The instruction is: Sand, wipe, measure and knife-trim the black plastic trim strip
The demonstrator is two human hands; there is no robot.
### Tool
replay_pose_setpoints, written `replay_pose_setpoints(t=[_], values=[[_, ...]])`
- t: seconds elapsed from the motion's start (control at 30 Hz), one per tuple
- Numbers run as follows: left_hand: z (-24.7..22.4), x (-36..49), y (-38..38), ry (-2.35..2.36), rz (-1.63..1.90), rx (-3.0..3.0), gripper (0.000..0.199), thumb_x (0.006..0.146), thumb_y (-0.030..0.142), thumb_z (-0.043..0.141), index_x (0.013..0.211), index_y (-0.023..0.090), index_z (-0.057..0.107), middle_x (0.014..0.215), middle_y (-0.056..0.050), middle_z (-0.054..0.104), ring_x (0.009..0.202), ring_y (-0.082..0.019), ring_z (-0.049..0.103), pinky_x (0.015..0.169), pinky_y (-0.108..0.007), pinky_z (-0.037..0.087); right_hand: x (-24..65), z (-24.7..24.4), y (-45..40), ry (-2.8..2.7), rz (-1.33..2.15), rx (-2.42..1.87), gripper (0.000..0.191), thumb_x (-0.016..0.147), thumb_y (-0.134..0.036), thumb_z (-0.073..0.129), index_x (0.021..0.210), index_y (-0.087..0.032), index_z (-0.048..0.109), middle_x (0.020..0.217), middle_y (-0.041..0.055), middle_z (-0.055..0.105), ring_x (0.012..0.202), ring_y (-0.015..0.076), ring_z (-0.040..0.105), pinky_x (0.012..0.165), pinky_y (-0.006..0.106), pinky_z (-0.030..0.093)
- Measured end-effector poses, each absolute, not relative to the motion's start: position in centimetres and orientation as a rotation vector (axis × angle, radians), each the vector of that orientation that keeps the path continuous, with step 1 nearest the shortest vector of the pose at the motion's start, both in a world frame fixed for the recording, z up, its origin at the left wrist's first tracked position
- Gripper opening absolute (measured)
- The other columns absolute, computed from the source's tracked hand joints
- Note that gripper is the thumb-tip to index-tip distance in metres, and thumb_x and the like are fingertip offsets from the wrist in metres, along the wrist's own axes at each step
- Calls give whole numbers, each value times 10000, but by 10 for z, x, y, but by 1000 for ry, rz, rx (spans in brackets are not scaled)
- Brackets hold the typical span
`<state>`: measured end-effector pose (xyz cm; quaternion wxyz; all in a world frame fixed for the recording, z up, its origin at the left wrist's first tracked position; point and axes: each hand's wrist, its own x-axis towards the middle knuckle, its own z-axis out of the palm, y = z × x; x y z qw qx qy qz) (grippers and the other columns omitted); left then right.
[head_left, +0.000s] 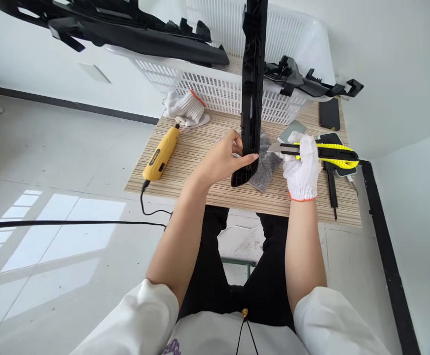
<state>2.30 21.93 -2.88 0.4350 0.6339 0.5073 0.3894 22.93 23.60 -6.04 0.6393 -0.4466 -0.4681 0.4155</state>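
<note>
A long black plastic trim piece [251, 93] stands out over the table, its near end gripped by my bare left hand [227, 159]. The thumb lies across the front of it and the fingers curl at its left side. My right hand [303, 165], in a white knitted glove with an orange cuff edge, is closed around a yellow and black utility knife [335, 154]. Its blade is out and points left toward the trim, a short way apart from it. Beneath the trim's near end lies a grey cloth [267, 167] on the table.
A white plastic basket [215, 91] at the back carries more black plastic parts [144, 39] across its rim. On the wood-grain table [222, 197] are a yellow corded power tool [162, 154], a white glove [186, 108], a phone [329, 114] and black calipers [332, 190]. A wall [392, 74] rises at right.
</note>
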Motion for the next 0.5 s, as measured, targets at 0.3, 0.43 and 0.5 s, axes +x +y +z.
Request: replay_pose_setpoints(t=[0.3,0.43,0.5], values=[[-55,55,204,1188,1069,1209,397,817,375,760,1066,240,483,717,38,654,647,-154,667,568,-262,510,212,-44,167,-1303,1002,-1204,264,893,-380,678,1143,-298,704,1133,20,721,981,187,702,913,354,600],[-57,67,200,1107,1170,1121,272,893,464,679,968,231,562,751,7,644,723,-170,693,586,-263,548,216,-44,164,-1454,798,-1277,176,916,-353,662,1070,-302,731,1130,9,726,1112,206,674,1070,396,527],[-58,68,200,1133,1208,1076,291,934,514,603,935,225,576,771,-9,635,784,-190,710,602,-273,572,220,-46,165,-1466,725,-1419,182,955,-363,599,1069,-285,717,1170,41,713,1161,221,656,1067,401,527]])
